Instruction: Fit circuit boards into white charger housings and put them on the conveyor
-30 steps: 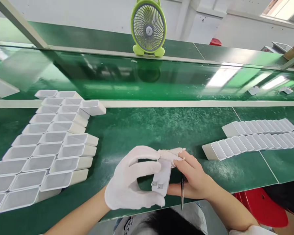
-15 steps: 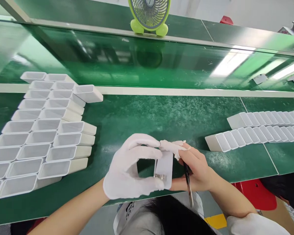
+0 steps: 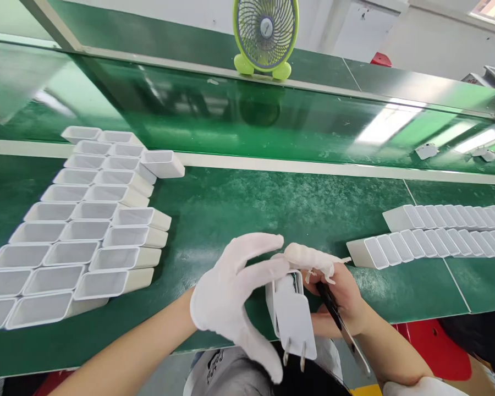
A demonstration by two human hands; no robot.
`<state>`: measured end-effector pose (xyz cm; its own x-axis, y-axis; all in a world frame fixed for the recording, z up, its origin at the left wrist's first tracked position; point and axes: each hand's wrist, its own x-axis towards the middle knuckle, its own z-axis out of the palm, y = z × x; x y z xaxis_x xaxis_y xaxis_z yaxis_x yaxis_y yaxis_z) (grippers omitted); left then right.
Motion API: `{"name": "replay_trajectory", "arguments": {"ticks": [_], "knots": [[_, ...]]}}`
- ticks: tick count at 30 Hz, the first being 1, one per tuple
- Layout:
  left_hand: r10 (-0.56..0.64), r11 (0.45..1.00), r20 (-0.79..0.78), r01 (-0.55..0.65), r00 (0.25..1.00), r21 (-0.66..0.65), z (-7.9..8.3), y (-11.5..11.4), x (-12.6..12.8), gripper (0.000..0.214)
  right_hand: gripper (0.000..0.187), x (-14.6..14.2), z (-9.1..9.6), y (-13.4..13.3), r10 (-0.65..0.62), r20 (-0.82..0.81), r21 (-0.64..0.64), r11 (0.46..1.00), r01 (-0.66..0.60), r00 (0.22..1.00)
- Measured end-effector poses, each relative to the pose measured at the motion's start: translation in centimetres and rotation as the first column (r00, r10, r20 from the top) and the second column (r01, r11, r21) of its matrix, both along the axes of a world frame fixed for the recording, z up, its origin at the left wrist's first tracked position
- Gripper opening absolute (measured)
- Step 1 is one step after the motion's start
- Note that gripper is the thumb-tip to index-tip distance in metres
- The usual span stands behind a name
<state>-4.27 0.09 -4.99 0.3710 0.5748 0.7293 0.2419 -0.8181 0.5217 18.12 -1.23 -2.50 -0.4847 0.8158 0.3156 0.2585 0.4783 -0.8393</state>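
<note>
Gripping a white two-pronged charger plug point(image 3: 292, 319), gloved left hand point(image 3: 235, 300) and tweezers-clasping bare right hand point(image 3: 338, 305).

The charger plug point(image 3: 292, 324) is looking like smooth white plastic with shiny metal prongs – the left hand point(image 3: 235, 297) is wearing a soft white cloth glove. The bench mat point(image 3: 247, 214) is showing up scuffed, matt green – the open shells point(image 3: 91, 231) are glossy plastic.

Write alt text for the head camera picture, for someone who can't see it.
A gloved left hand and bare right hand hold a white plug adapter, prongs toward the camera, over a green bench. Open white casings lie left, more casings right.
</note>
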Motion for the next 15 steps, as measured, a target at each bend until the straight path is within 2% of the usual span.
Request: {"name": "replay_trajectory", "arguments": {"ticks": [1,3,4,6,8,11,15], "knots": [[0.015,0.997,-0.002,-0.015,1.0,0.07,0.0,0.2,0.0,0.108,0.037,0.0,0.3,0.1,0.017,0.017,0.029,0.999,-0.018,1.0],[0.076,0.989,-0.015,-0.074,0.997,0.126,0.3,0.4,0.0,0.094,0.027,-0.1,1.2,0.5,0.088,0.055,0.101,0.991,-0.093,0.995],[0.085,0.987,-0.031,-0.079,0.996,0.141,0.5,0.5,0.0,0.085,0.028,-0.2,1.7,0.7,0.115,0.075,0.137,0.983,-0.125,0.991],[0.044,0.987,-0.067,-0.033,0.997,0.16,1.1,0.7,-0.2,0.072,0.038,-0.4,2.4,0.9,0.126,0.11,0.207,0.967,-0.147,0.986],[-0.053,0.986,-0.088,0.066,0.995,0.155,1.6,0.7,-0.3,0.063,0.045,-0.4,2.8,1.1,0.082,0.126,0.263,0.958,-0.113,0.989],[-0.145,0.988,-0.039,0.146,0.989,0.044,1.2,0.3,-0.3,0.053,0.045,-0.4,2.8,1.1,0.083,0.146,0.24,0.964,-0.116,0.986],[-0.043,0.982,0.042,0.05,0.998,-0.184,-1.4,-0.8,-0.2,0.05,0.034,-0.4,2.7,1.1,0.098,0.129,0.236,0.963,-0.126,0.987]]}}
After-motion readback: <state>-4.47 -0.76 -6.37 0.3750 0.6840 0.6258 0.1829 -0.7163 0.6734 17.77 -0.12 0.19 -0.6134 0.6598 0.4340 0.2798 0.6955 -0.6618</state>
